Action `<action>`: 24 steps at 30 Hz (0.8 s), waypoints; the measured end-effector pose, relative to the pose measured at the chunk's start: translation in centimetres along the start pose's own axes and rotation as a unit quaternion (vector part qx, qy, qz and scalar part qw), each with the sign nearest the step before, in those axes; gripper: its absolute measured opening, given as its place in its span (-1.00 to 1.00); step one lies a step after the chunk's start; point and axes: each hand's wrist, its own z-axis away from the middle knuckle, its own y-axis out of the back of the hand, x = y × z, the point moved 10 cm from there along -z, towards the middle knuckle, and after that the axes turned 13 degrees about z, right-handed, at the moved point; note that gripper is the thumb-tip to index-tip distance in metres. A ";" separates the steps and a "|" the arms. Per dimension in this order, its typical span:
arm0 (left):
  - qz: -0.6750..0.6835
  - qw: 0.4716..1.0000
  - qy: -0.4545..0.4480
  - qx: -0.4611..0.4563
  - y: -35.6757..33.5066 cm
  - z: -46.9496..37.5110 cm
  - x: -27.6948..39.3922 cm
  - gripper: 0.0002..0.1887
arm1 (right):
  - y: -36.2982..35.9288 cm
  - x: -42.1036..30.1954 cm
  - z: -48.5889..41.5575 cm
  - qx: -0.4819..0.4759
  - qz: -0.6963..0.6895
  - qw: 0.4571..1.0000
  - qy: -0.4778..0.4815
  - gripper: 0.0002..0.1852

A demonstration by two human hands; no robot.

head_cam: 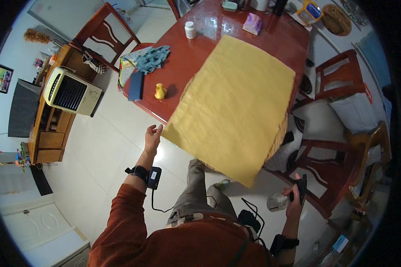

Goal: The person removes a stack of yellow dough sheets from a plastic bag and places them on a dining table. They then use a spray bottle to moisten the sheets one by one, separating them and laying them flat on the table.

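Note:
A large stack of yellow paper sheets (237, 106) lies across a red wooden table (187, 56), its near corners overhanging the edge. Close by the left corner of the stack, my left hand (152, 137) is raised with fingers apart and nothing in it. At the lower right, my right hand (296, 197) grips a clear container (278, 202) with a black top; its exact kind is hard to tell. A small yellow figurine (160, 91), a dark blue box (135, 86) and a teal cloth (152, 59) sit left of the paper.
A white bottle (190, 30) and a purple tissue pack (252, 23) stand farther back on the table. Wooden chairs (327, 177) line the right side, another chair (107, 36) is at the upper left. An air cooler (70, 91) stands left. Black cables hang near my waist.

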 end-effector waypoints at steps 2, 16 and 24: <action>0.026 0.999 0.007 0.024 -0.3 1.4 -0.8 -0.30 | 1.7 0.2 1.3 -0.013 0.013 1.000 0.017 -0.47; 0.028 0.997 -0.064 0.022 -5.1 -14.6 6.0 -0.16 | 4.9 2.9 5.3 0.063 0.010 0.997 -0.050 -0.46; 0.009 0.995 0.049 -0.081 -6.6 -15.0 6.6 -0.16 | 1.1 1.4 5.1 0.076 -0.002 0.996 -0.042 -0.51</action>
